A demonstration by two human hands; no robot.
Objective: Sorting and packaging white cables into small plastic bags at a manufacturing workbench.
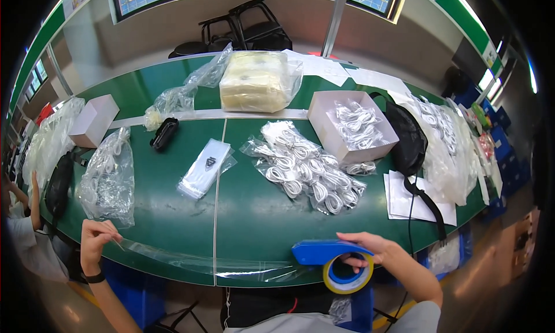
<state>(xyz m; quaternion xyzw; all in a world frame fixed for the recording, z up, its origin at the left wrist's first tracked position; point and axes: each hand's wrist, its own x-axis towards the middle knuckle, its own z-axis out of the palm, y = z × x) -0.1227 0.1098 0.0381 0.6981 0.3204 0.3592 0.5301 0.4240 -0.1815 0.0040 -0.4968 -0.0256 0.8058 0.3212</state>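
My right hand grips a blue tape dispenser with a yellow-edged roll, over the table's near edge at the right. From it a long strip of clear tape runs leftward, stretched along the near edge. Its far end is pinched between the fingers of my left hand, which wears a dark wristband. Beyond the strip lies a spread of bagged white cables. Left of these, a stack of clear plastic bags bears a small dark mark.
A white box of coiled cables stands behind the bagged ones. A wrapped yellowish block sits at the back. Black pouches, white papers and a crumpled clear bag lie around. Another person is at the far left.
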